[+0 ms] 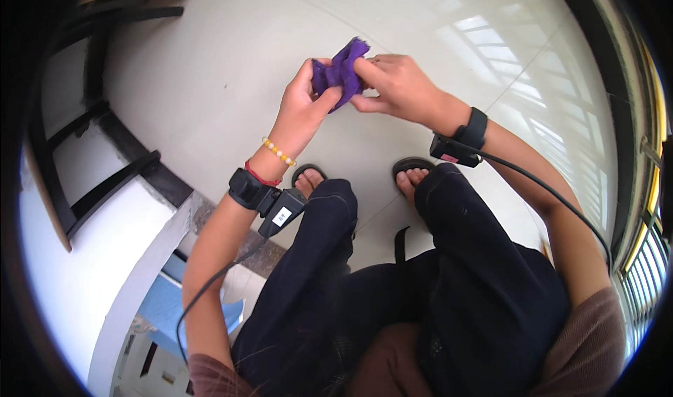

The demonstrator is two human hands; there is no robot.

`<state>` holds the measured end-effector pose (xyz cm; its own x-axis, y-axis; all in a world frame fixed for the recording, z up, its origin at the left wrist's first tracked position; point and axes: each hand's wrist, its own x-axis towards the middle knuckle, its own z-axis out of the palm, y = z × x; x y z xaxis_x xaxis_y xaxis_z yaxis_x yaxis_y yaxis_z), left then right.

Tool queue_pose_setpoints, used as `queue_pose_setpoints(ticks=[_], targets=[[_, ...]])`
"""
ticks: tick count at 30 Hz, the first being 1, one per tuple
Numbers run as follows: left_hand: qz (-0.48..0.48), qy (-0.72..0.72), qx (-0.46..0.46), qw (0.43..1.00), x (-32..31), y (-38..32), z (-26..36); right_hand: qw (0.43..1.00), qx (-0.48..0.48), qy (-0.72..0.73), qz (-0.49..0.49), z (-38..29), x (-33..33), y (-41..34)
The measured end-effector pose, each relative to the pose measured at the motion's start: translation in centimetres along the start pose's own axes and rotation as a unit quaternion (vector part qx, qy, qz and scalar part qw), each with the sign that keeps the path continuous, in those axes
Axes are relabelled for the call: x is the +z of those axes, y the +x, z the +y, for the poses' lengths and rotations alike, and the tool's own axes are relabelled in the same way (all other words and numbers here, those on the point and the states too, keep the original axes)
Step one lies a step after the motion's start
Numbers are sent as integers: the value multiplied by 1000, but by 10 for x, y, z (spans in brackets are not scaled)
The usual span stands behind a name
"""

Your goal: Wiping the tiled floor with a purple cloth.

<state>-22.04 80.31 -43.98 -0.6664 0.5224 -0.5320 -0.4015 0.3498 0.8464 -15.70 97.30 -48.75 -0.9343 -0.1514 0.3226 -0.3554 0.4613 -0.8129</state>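
Note:
A crumpled purple cloth [347, 71] is held up in front of me, above the tiled floor. My left hand [311, 92] grips its left and lower side, with the thumb pressed across the folds. On the right side, my right hand [394, 84] pinches the cloth between thumb and fingers. Some of the fingers of both hands are hidden behind the fabric. Each wrist carries a strapped black device, the left one [281, 213] and the right one [455, 150], with a cable running back along the arm.
Pale glossy tiles [252, 44] form the floor, with window reflections at the right. My sandaled feet [413, 173] stand below the hands. Dark furniture framing [115, 160] and a white wall [121, 228] are at the left. A barred window [644, 276] lines the right.

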Motion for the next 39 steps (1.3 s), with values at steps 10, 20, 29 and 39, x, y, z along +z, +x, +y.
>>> queue_pose_setpoints(ticks=[10, 20, 29, 39], targets=[[-154, 118, 338, 921, 84, 112, 51, 948, 129, -289, 36, -24, -118, -80], [-300, 378, 347, 804, 109, 65, -1, 932, 229, -260, -109, -16, -84, -143], [-170, 326, 295, 882, 64, 46, -19, 984, -179, -20, 11, -2, -48, -26], [92, 218, 40, 971, 45, -12, 34, 955, 16, 51, 292, -42, -31, 34]])
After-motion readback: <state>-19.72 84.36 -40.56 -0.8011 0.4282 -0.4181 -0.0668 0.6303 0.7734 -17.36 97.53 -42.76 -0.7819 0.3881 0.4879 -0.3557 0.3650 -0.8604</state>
